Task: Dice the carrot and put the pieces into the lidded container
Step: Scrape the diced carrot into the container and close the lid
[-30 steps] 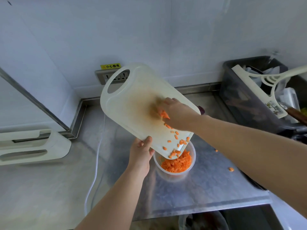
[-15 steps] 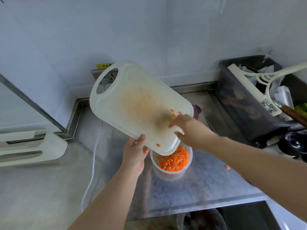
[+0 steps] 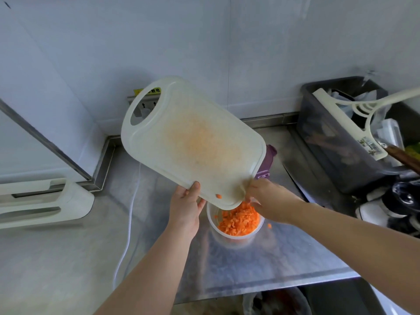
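- The cutting board [image 3: 193, 142] is gripped at its lower edge by the left hand [image 3: 185, 208], thumb on top and fingers underneath, and is held tilted over the container [image 3: 236, 239].
- A second ago many pieces were scattered down the board under the right hand [image 3: 268, 202]; now the face has been swept nearly bare — only one carrot piece [image 3: 218, 196] is left, close to the lip.
- The right hand has been drawn down to the board's lower right corner, above the container rim; whether anything is grasped by it cannot be told.
- The diced carrot [image 3: 238, 220] is heaped inside the container, which stands on the counter [image 3: 284, 264]; a stray piece [image 3: 269, 225] lies just beside it.
- The transfer is judged almost finished — the last piece, the stray and the lidding remain.
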{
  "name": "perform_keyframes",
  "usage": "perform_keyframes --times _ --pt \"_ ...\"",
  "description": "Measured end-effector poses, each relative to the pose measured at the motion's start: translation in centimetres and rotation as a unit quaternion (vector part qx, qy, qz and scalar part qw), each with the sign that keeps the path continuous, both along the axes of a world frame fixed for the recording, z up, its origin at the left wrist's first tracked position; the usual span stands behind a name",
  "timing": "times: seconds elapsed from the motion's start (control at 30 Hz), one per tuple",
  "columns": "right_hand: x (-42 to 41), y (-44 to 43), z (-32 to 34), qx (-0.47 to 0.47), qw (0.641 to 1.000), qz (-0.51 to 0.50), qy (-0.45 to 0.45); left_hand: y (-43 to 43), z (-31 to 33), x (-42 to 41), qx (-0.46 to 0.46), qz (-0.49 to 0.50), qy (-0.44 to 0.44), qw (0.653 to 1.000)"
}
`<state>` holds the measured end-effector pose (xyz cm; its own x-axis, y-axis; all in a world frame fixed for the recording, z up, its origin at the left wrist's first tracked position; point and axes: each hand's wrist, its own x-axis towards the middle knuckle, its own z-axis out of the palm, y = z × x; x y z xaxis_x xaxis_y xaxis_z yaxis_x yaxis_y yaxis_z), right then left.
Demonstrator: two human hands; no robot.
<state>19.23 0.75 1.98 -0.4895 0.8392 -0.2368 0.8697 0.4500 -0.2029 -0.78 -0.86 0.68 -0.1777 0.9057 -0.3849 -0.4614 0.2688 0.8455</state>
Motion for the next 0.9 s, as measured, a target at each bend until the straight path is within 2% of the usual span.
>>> perform_keyframes --times 0.07,0.2,0.3,0.63,0.7,0.8,0.9 --pt "0.1 -0.5 0.3 -0.008 1.000 -0.005 0.020 0.1 0.0 0.1 -0.002 -0.002 -0.003 1.000" --pt "-1.8 0.1 2.3 0.017 0.990 -0.025 0.139 -0.1 0.1 0.5 -0.006 -0.007 -0.009 1.000" --pt "-3.9 0.5 2.7 0.012 0.986 -0.001 0.167 -0.2 0.4 1.0 -0.008 -0.012 -0.018 1.000" --pt "-3.6 -0.9 -0.1 -0.037 0.997 0.062 0.017 0.0 0.7 0.7 -0.015 0.008 -0.023 1.000" --pt "-2.9 -1.0 0.2 -0.050 0.998 0.035 0.030 -0.1 0.5 0.7 -0.020 0.008 -0.027 0.999" --pt "-1.8 -0.9 0.8 -0.029 0.989 -0.064 0.128 -0.2 0.5 0.4 -0.028 0.008 -0.043 0.999" --pt "-0.4 -0.5 0.9 0.022 0.939 -0.238 0.249 -0.4 0.8 0.2 -0.035 0.008 -0.068 0.997"
